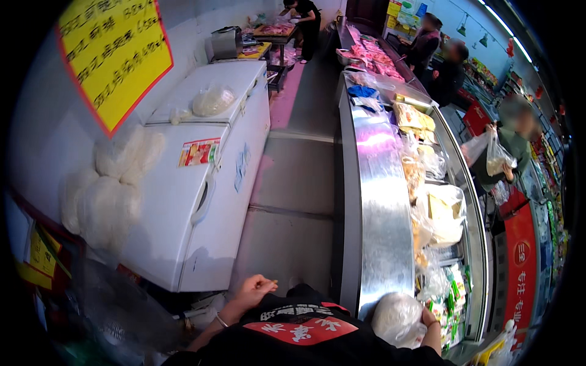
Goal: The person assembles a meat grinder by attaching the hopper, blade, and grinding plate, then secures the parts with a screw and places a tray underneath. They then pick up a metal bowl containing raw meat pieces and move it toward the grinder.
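My left hand (255,291) is held in front of my dark apron with its red patch, fingers curled together in a pinch. A tiny yellowish bit shows at the fingertips, too small to name. My right hand (430,319) is at the right side of a clear plastic bag with pale, round contents (395,318), which rests on the near end of the steel counter (383,244). Its fingers curl against the bag and are partly hidden by it. Green-and-white packets (453,299) lie in the display case just beyond that hand.
White chest freezers (174,226) line the left, with bundled clear bags (113,201) on top. The display case holds bagged foods (442,210); raw meat (375,55) lies farther back. A customer (516,137) holds plastic bags at right. Someone works at a far table (274,29).
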Demonstrator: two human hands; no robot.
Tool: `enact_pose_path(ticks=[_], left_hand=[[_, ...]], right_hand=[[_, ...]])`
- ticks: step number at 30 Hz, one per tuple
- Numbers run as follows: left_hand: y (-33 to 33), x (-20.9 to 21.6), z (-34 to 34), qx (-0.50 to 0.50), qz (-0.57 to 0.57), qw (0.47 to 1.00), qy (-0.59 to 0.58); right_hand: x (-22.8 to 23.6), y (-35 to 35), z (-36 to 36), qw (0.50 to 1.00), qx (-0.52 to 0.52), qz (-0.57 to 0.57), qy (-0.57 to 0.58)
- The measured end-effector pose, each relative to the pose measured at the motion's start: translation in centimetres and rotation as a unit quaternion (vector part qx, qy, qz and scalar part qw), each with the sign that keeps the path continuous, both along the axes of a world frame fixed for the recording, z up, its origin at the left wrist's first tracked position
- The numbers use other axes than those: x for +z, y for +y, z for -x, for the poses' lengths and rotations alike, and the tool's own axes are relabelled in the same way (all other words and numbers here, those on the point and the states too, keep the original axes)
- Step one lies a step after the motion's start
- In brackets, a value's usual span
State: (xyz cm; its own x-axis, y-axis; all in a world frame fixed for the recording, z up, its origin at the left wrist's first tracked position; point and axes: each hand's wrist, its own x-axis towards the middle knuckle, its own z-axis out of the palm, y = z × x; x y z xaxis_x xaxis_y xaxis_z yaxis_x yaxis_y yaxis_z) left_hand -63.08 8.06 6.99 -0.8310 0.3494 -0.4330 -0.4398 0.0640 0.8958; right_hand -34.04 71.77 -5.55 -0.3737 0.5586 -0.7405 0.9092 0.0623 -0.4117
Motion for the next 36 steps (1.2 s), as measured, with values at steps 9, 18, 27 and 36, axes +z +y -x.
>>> enact_pose_path(ticks=[9, 18, 27, 36], left_hand=[[8.8, -4.0, 16.1, -0.129, -0.034, 0.991, -0.013], [12.2, -8.0, 38.5, -0.165, -0.063, 0.984, 0.033], [15.1, -3.3, 62.5, -0.044, -0.069, 0.994, 0.071], [19.3, -4.1, 76.4, -0.074, -0.013, 0.996, 0.039]], right_hand=[[-2.9, 2.4, -2.7, 0.973, -0.181, 0.091, -0.108], [-1.1, 6.2, 11.2, 0.873, 0.218, -0.288, -0.328], [8.0, -0.6, 62.4, 0.904, 0.028, -0.409, 0.125], [8.4, -3.2, 90.1, 0.831, 0.193, -0.434, 0.288]])
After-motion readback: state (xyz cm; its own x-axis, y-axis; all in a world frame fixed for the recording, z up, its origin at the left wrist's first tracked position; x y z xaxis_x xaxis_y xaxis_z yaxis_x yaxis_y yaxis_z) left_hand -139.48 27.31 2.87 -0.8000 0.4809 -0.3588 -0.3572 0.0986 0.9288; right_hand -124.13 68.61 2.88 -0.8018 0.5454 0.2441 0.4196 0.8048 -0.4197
